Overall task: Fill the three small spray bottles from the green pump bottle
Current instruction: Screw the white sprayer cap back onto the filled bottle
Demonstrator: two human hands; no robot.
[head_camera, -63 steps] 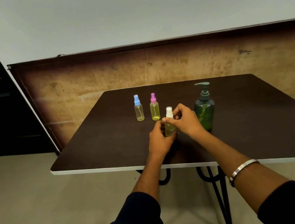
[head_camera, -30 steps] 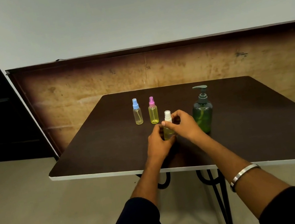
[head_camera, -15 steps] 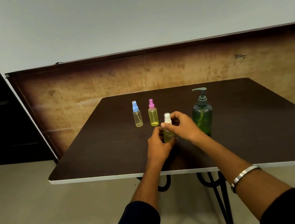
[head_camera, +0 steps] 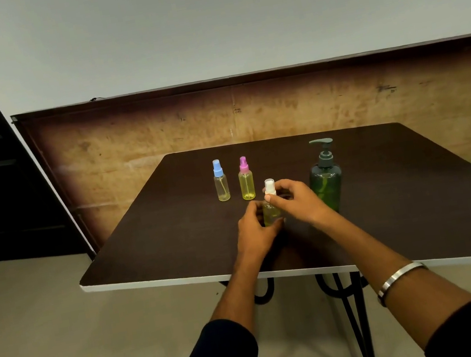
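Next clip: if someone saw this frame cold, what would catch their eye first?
Probably the two hands meeting mid-table: the left hand grips the body of a small yellowish spray bottle with a white cap, while the right hand pinches its cap. Just right of them stands a tall translucent green pump bottle; behind, blue-capped and pink-capped spray bottles stand side by side.

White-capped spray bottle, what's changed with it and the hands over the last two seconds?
Almost nothing. The left hand still grips the body of the white-capped spray bottle on the table, and the right hand still pinches its cap. The blue-capped bottle, pink-capped bottle and green pump bottle stayed put.
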